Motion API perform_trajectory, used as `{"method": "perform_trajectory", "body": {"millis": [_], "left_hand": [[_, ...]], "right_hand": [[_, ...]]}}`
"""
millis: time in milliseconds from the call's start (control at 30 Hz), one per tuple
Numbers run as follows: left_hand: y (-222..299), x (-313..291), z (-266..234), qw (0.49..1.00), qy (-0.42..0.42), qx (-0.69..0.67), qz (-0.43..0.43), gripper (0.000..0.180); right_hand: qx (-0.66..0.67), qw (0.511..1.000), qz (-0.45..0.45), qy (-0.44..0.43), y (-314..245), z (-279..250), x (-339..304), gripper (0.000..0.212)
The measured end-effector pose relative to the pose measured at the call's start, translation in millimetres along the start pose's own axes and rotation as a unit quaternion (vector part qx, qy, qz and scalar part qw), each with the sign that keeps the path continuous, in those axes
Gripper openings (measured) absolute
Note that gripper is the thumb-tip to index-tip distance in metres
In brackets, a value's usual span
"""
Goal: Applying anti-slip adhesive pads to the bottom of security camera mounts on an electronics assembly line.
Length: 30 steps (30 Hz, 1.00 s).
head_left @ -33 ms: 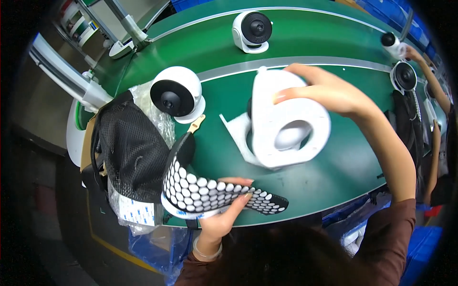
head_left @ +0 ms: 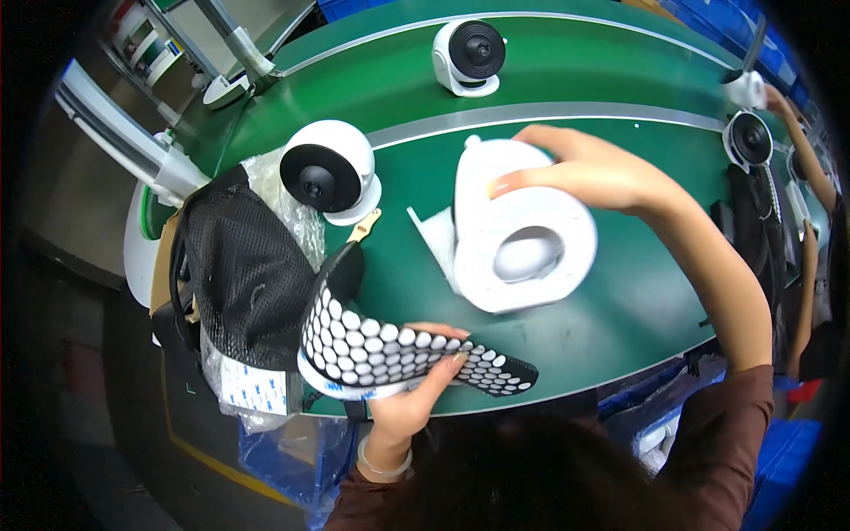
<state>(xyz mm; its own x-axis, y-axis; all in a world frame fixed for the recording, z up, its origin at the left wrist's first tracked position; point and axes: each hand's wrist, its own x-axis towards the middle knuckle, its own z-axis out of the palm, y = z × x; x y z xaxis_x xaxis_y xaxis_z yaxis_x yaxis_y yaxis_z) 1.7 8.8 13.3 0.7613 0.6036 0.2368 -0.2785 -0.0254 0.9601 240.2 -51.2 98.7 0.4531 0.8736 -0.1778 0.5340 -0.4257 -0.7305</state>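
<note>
The right hand [head_left: 589, 173] arched inward, fingers gripping the white housing [head_left: 481, 252]; the left hand [head_left: 409, 405] pinched the dotted strip [head_left: 385, 354], long axis crosswise, one end pointing right.

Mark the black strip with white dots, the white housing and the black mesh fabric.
Black strip [head_left: 381, 357]: head view, dotted face.
White housing [head_left: 524, 211]: head view, face above the oval opening.
Black mesh fabric [head_left: 248, 274]: head view, middle.

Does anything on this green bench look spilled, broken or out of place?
Nothing looks spilled or broken. The left side seems untidy: black mesh fabric lies bunched beside crumpled clear wrap, while the white, black-faced device nearby stands upright.
</note>
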Motion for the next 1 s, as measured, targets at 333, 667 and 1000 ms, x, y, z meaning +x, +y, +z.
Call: {"method": "perform_trajectory", "body": {"millis": [333,667,1000], "left_hand": [[-0.9,-13.2,12.8,0.987,0.143,-0.041,0.058,0.021],[-4.8,-16.0,23.5,0.946,0.09,-0.303,-0.076,0.039],[-11.0,-21.1,45.3,0.984,0.132,-0.048,0.11,0.023]], "right_hand": [[0.062,0.894,-0.271,0.352,29.0,53.5,-50.5,0.019],[0.324,0.916,-0.119,0.203,26.8,113.5,-120.1,0.013],[0.025,0.888,-0.279,0.363,14.9,118.3,-107.3,0.021]]}}
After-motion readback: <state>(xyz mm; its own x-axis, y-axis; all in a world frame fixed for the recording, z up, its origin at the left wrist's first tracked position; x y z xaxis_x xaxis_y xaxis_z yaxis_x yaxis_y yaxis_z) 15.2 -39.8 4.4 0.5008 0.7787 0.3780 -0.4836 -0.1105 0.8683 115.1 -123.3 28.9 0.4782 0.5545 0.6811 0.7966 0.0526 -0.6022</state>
